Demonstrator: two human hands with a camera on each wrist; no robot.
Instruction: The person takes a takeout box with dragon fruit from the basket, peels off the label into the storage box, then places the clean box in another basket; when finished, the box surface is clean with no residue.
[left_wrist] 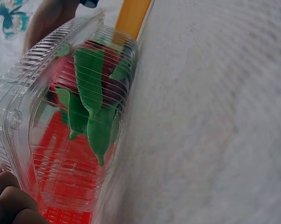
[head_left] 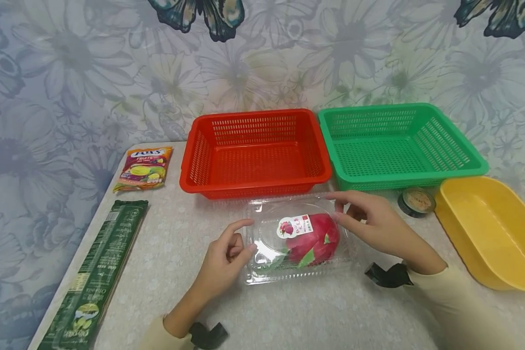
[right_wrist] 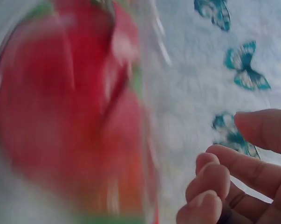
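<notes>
A dragon fruit (head_left: 315, 243) with green scales lies inside a clear plastic clamshell box (head_left: 267, 272), which has a white sticker (head_left: 295, 226) on its lid. The box rests on the table in front of the red basket. At its left edge is my left hand (head_left: 227, 255), index finger and thumb apart near the rim, the other fingers bent. My right hand (head_left: 372, 221) is at the box's upper right corner, its thumb and index finger spread. In the right wrist view the fruit is blurred and the fingers (right_wrist: 254, 170) stand beside the box with nothing between them.
Behind the box stand a red basket (head_left: 253, 189) and a green basket (head_left: 402, 182). A yellow basin (head_left: 490, 223) and a small round tub (head_left: 416, 201) are at right. A candy bag (head_left: 143, 168) and a long green packet (head_left: 94, 277) lie at left.
</notes>
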